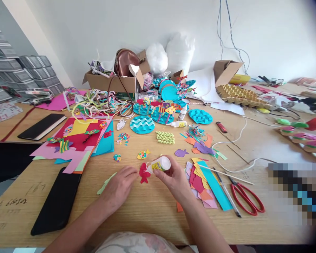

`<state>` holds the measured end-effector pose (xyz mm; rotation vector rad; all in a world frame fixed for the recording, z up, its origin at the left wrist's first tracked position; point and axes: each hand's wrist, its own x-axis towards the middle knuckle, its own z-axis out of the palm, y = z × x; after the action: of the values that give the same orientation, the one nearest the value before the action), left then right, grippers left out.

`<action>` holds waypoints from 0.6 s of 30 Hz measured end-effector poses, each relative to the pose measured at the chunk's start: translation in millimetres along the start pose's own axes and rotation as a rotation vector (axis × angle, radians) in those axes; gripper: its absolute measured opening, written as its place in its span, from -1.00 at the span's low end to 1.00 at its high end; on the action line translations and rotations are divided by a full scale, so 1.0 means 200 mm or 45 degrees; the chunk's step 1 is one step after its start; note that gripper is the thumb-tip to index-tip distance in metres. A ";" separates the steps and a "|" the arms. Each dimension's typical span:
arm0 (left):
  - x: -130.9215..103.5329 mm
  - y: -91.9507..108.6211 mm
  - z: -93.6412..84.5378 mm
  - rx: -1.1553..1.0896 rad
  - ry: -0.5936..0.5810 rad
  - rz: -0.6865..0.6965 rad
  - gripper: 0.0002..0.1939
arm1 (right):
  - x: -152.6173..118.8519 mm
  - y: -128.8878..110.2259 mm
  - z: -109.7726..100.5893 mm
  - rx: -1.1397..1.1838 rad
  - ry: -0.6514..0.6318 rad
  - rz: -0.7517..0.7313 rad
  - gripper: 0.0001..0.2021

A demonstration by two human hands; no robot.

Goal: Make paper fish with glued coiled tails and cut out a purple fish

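Observation:
My right hand [171,177] is wrapped round a white glue bottle [161,164], tipped so its nozzle points down and left at a red paper fish [144,172] on the table. The fingers of my left hand [121,184] are pressed together at the left edge of that fish. Partly under my left hand lies a light green paper fish [105,185]. A yellow fish with coloured dots [143,154] lies just beyond the red one, and a purple fish [181,153] is farther right.
Paper scraps [200,179], a pen [228,195] and red-handled scissors [247,198] lie to the right. A black phone-like slab [56,203] and coloured sheets [76,140] lie left. Beyond are blue wavy discs [142,124], another glue bottle [179,124] and a white cable [226,144].

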<state>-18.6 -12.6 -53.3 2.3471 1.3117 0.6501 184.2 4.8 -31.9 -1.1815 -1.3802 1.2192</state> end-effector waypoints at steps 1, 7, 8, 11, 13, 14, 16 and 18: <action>-0.01 -0.01 0.02 0.073 -0.007 0.077 -0.61 | 0.00 -0.01 0.00 -0.053 -0.012 -0.007 -0.75; -0.04 -0.02 0.13 0.448 -0.044 0.256 -0.67 | 0.02 -0.04 0.01 -0.419 0.009 -0.064 -0.77; -0.03 -0.01 0.13 0.471 -0.036 0.257 -0.68 | 0.03 -0.05 0.01 -0.483 0.017 -0.079 -0.77; -0.02 0.00 0.15 0.490 -0.007 0.255 -0.71 | 0.03 -0.06 0.01 -0.616 0.030 -0.120 -0.78; -0.01 0.01 0.15 0.480 0.011 0.250 -0.72 | 0.03 -0.06 0.00 -0.665 0.033 -0.141 -0.78; -0.01 0.01 0.15 0.473 0.013 0.250 -0.72 | 0.03 -0.06 0.00 -0.683 0.032 -0.150 -0.78; -0.01 0.01 0.15 0.458 0.021 0.250 -0.70 | 0.03 -0.06 0.00 -0.704 0.023 -0.169 -0.79; -0.01 0.02 0.16 0.438 0.044 0.264 -0.69 | 0.03 -0.06 0.00 -0.713 0.014 -0.183 -0.79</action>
<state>0.6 -18.2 -77.3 2.7890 1.2909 0.5623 181.9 10.7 -19.2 -1.4260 -1.8311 0.7391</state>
